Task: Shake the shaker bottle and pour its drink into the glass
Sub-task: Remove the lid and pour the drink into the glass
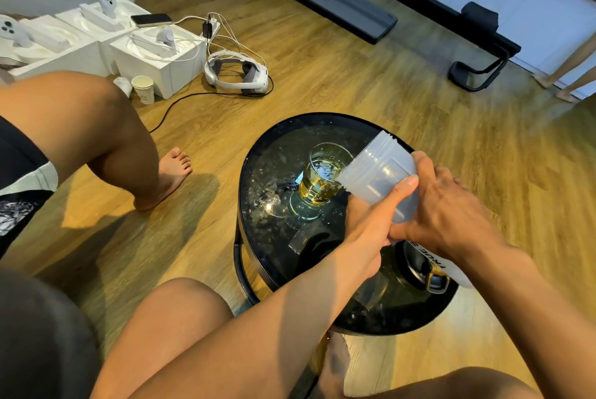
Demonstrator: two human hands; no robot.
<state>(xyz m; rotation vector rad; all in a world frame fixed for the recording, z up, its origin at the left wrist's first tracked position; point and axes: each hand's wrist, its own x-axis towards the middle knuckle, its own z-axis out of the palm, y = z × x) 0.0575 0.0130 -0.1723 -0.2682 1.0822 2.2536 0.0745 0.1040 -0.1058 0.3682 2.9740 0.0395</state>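
The translucent white shaker bottle is tilted steeply, its open threaded mouth resting over the rim of the glass. The glass stands upright on the round black table and holds amber drink. My left hand grips the bottle from below, thumb up along its side. My right hand wraps the bottle's lower body from the right. Printed letters show on the bottle's base end near my wrist. The bottle looks nearly empty inside.
A black shaker lid with a gold part lies on the table near my right forearm. The tabletop is wet with droplets. Another person's leg and foot rest on the wooden floor at left. White boxes, a headset and cables lie beyond.
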